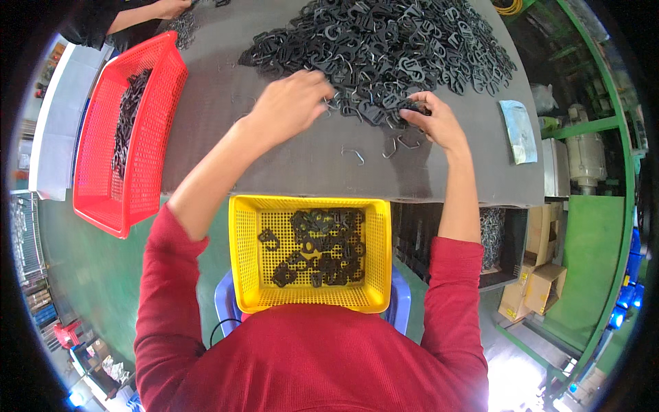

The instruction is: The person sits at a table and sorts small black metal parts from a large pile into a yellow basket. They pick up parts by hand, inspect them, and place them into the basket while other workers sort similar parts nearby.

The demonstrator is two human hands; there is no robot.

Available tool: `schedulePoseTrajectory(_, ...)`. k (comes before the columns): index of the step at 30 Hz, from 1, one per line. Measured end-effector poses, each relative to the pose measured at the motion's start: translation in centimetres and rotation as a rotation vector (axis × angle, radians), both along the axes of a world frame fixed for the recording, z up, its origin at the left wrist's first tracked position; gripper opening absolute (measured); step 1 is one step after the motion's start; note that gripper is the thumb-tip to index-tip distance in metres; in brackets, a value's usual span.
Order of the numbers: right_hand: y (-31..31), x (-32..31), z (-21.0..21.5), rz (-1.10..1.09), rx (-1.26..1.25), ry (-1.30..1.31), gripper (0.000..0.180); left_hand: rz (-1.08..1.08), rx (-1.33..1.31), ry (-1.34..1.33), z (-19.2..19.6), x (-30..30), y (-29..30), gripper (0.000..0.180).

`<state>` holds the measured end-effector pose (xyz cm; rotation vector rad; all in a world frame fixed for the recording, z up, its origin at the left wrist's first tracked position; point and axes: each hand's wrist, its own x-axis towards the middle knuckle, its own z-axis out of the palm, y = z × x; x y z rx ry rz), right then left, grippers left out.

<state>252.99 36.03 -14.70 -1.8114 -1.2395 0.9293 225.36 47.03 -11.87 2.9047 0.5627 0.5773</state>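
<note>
A big heap of black plastic buckles (384, 48) covers the far middle of the grey table (274, 168), with shiny metal wire pieces mixed in. My right hand (438, 123) is at the heap's near edge, fingers and thumb closed around black plastic buckles (414, 108). My left hand (292, 103), a little blurred, reaches the heap's left near edge with curled fingers. What lies between those fingertips cannot be made out. Just in front of the heap are loose bent metal wire hooks (353, 155). A yellow plastic basket (244, 257) below the table edge holds several black buckles (326, 250).
A red basket (152, 137) with black parts stands at the left. Another person's hand (171, 8) works at the far left. A light blue packet (518, 132) lies near the right edge. Below right are a dark crate (511, 250) of metal pieces and cardboard boxes (542, 288).
</note>
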Motion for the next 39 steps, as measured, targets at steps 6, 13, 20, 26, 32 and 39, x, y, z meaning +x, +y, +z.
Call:
schedulePoseTrajectory(6, 1.9, -1.4, 0.2, -0.027, -0.202, -0.597, 0.060, -0.023, 0.039, 0.148, -3.4, 10.3, 1.2, 0.037)
schedulePoseTrajectory(13, 2.8, -1.1, 0.9, 0.007, -0.269, -0.515, 0.052, 0.066, -0.451, -0.185, -2.1, 8.9, 4.7, 0.016)
schedulePoseTrajectory(20, 2.3, 0.1, 0.0, -0.076, -0.095, -0.379, 0.039, 0.165, -0.565, -0.364, -2.7, 6.9, 6.2, 0.020)
schedulePoseTrajectory(26, -1.4, -4.1, 3.6, -0.064, -0.085, 0.003, 0.034, 0.094, -0.292, -0.017, -3.9, 9.6, 3.2, 0.045)
schedulePoseTrajectory(32, -7.1, -13.7, 0.5, 0.545, -0.177, -0.270, 0.055, 0.043, -0.393, -0.005, -4.5, 10.5, 3.3, 0.029)
schedulePoseTrajectory(39, -1.2, -7.6, 5.0, 0.153, 0.138, -0.173, 0.029, 0.113, -0.751, -0.324, -3.4, 8.0, 5.9, 0.025)
